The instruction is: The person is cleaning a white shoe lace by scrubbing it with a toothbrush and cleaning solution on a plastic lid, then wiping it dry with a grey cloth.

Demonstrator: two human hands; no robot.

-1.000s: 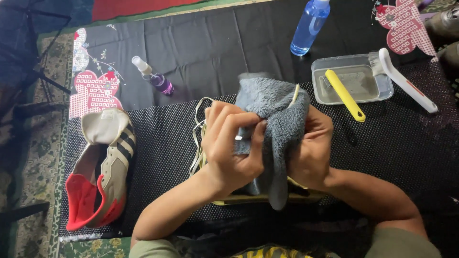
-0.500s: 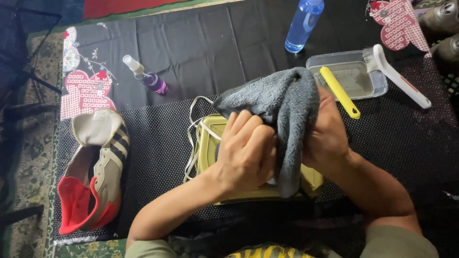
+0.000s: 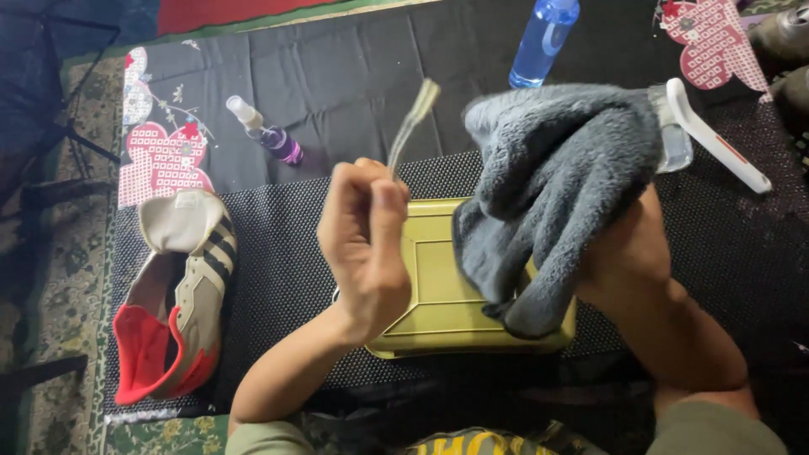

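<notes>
Black mesh matting [image 3: 278,278] covers the work surface, laid over a dark cloth, with patterned green carpet [image 3: 59,278] showing along the near left edge. Nearest the person, an olive-green tray [image 3: 438,295] lies upside down on the matting, between the two forearms. Above its left part the left hand [image 3: 364,240] is raised and curled into a loose fist, thumb and fingers pinching the lower end of a pale shoelace [image 3: 411,126] that sticks up and blurs toward its tip. Over the tray's right part the right hand [image 3: 628,244] is wrapped in a grey fluffy cloth [image 3: 556,181]; the fingers are buried in it, so whether they grip or lie flat cannot be told. A fold of the cloth hangs down and touches the tray. Left of the tray, well apart, a beige shoe with dark stripes and red lining [image 3: 173,295] lies on the matting without its lace. Farther back, a small spray bottle with purple liquid [image 3: 265,133] lies on the dark cloth, a white-handled brush [image 3: 716,139] juts out beside the grey cloth, and a blue bottle [image 3: 545,38] stands at the far edge.
</notes>
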